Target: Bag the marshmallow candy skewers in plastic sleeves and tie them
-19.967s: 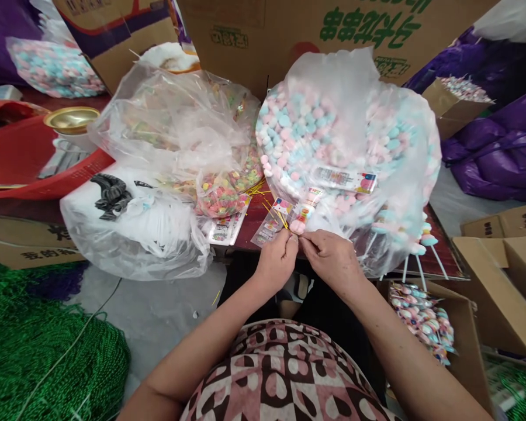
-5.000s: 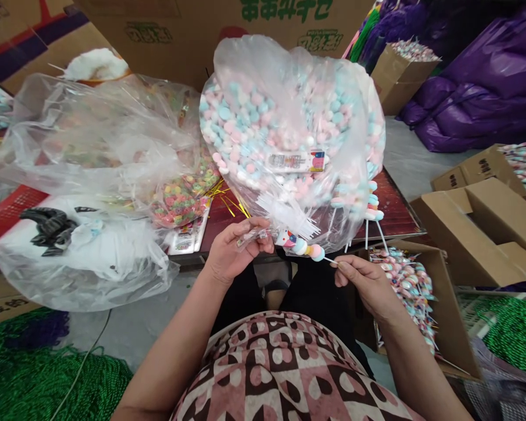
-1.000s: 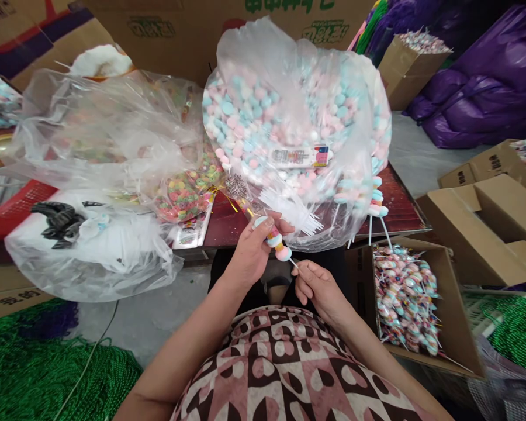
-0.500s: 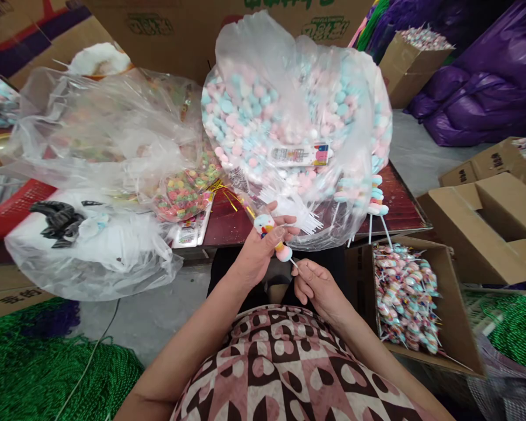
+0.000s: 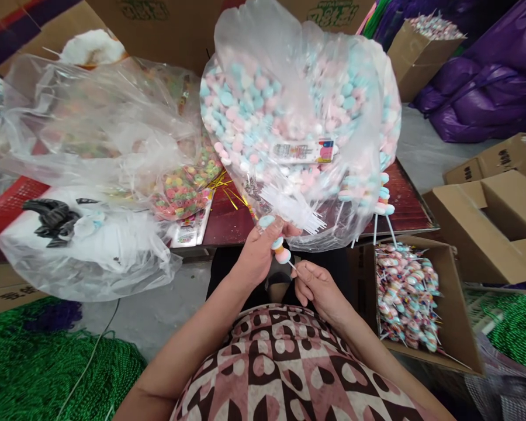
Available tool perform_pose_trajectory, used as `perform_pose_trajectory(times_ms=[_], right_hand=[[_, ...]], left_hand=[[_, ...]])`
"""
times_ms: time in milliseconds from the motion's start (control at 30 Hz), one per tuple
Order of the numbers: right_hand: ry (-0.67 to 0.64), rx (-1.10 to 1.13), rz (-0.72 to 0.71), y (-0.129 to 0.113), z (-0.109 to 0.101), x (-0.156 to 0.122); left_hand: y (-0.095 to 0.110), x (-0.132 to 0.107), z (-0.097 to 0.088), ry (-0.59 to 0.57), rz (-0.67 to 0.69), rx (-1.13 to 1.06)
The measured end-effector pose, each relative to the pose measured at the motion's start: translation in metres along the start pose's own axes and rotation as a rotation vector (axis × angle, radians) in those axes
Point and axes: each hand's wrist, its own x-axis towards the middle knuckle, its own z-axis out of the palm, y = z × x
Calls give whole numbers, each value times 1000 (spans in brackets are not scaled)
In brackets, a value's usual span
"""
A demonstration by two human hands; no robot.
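My left hand (image 5: 255, 257) is closed round the upper part of a marshmallow skewer (image 5: 283, 255) with pink, blue and white pieces. Its fingers hide much of the skewer's middle. Below, my right hand (image 5: 318, 283) pinches the white stick at the lower end. Just beyond my hands, a bunch of white sticks (image 5: 294, 206) lies against a big clear bag of pastel marshmallows (image 5: 241, 120). Two unwrapped marshmallow skewers (image 5: 383, 202) rest at the table's right edge, sticks pointing out. To the left, clear bags hold gummy rings (image 5: 182, 196), near gold twist ties (image 5: 232, 190).
A carton of wrapped skewers (image 5: 407, 298) stands low at right, beside an open carton (image 5: 486, 219). The dark red table (image 5: 405, 199) ends just in front of me. Another plastic bag (image 5: 109, 251) overhangs its left edge. Green strands (image 5: 61, 368) cover the floor at lower left.
My left fingers, spread before, have folded round the skewer, and the colourful print near its top is now covered. My right hand keeps its pinch on the stick. The view has shifted slightly.
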Motion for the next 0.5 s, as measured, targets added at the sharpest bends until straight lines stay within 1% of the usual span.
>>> perform_pose_trajectory(times_ms=[100,200,267,367,433,500], right_hand=[[59,-25,-27,-4,0,2],[88,-71,-55,-7,0,3],[95,-115,-72,-8,1,4],[112,-122,-72,-6,3,5],[99,-68,-43,-5,5,5],[66,-5,-12,-5,7,5]], left_hand=[[1,2,-1,7,-24,22],[2,6,-5,74,-13,-21],[1,9,-7,98,-3,-49],[-5,9,-8,63,-21,9],[-9,7,-6,27,-19,66],[-10,4,-5,-2,-8,76]])
